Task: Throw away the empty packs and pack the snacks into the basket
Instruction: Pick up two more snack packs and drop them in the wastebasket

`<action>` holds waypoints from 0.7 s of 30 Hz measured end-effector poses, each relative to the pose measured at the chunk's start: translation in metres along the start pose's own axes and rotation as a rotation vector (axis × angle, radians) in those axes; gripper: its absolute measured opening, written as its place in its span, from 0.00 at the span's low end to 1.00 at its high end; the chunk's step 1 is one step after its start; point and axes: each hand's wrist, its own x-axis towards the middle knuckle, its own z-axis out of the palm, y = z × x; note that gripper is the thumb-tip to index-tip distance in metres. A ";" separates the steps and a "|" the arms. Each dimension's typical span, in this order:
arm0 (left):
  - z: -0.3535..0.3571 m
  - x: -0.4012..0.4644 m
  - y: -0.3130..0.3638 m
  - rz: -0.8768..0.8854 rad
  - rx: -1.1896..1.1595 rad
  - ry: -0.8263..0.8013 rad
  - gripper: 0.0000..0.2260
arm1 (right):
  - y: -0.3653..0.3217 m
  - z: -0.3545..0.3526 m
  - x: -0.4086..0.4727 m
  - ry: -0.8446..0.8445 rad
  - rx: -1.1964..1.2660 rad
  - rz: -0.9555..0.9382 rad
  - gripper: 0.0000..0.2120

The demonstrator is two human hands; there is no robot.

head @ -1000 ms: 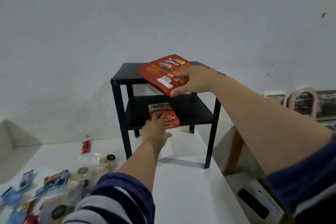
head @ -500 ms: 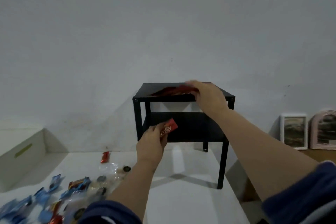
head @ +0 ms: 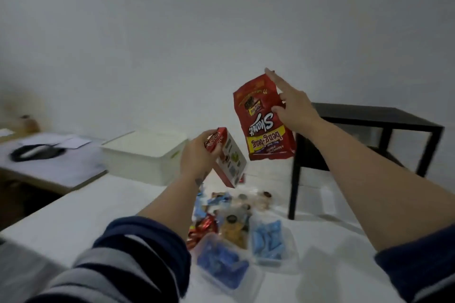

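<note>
My right hand (head: 294, 106) holds a flat red snack bag (head: 264, 120) upside down in the air, pinched at its top right with the index finger stretched up. My left hand (head: 198, 155) grips a small red and white snack box (head: 227, 157), tilted, just left of and below the bag. Under both hands a heap of loose snacks (head: 231, 206) in blue, red and clear wrappers lies on the white table (head: 98, 209). Two clear tubs of blue packs (head: 246, 251) sit nearest me. A white bin-like box (head: 145, 152) stands at the back left of the table.
A black two-level side table (head: 364, 125) stands on the white table at the right, behind my right forearm. A lower desk (head: 49, 162) with papers and a dark cable lies at the far left. A plain white wall is behind.
Both hands pulled back from the black side table and swung left, the right lifting the red bag off its top, the left taking the box from its lower shelf. The view turned left.
</note>
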 end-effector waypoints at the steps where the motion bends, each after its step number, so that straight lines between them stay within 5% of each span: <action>1: -0.030 -0.003 -0.016 -0.024 0.024 0.018 0.15 | -0.019 0.023 -0.001 -0.030 0.041 -0.001 0.39; 10: -0.264 -0.059 -0.156 -0.295 0.162 0.182 0.15 | -0.186 0.227 -0.010 -0.292 0.351 -0.041 0.36; 21: -0.442 -0.134 -0.309 -0.589 0.208 0.398 0.16 | -0.347 0.466 -0.017 -0.678 0.435 -0.182 0.35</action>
